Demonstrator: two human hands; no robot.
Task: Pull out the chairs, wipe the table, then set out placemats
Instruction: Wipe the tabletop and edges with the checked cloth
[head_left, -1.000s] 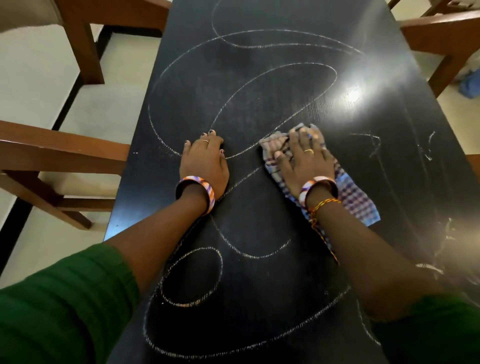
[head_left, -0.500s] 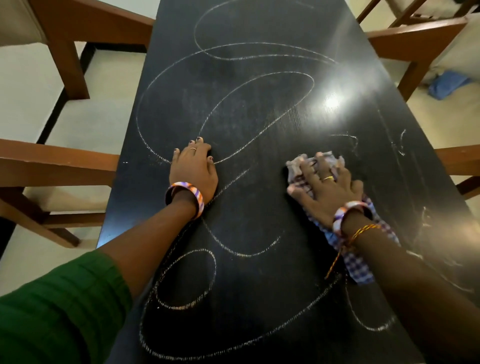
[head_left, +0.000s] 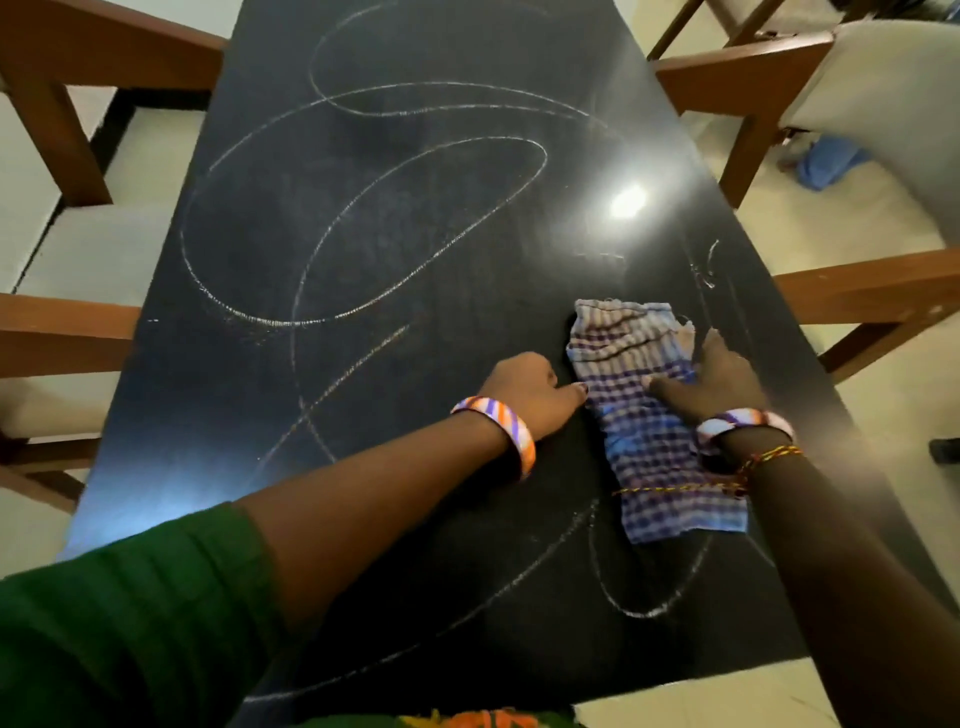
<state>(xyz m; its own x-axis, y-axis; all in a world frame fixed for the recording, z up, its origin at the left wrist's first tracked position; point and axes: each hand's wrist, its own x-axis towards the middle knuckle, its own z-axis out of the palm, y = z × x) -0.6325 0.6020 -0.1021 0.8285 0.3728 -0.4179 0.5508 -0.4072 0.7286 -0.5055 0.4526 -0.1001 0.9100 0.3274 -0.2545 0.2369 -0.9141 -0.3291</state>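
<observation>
The left hand (head_left: 524, 387) has crossed from its bracing spot to the cloth (head_left: 644, 415), fingertips now pinching its near-left edge, while the right hand (head_left: 719, 371) lies flat on its right side. Wiping has paused to respread the cloth; chalk loops (head_left: 363, 218) still cover the table (head_left: 322, 467) beyond both grips.

A crumpled blue cloth (head_left: 826, 165) lies on the pale tiled floor (head_left: 810, 228) at two o'clock, under a chair, while a dark floor stripe (head_left: 111, 122) runs at ten o'clock and a small dark object (head_left: 945, 449) sits at three o'clock.
</observation>
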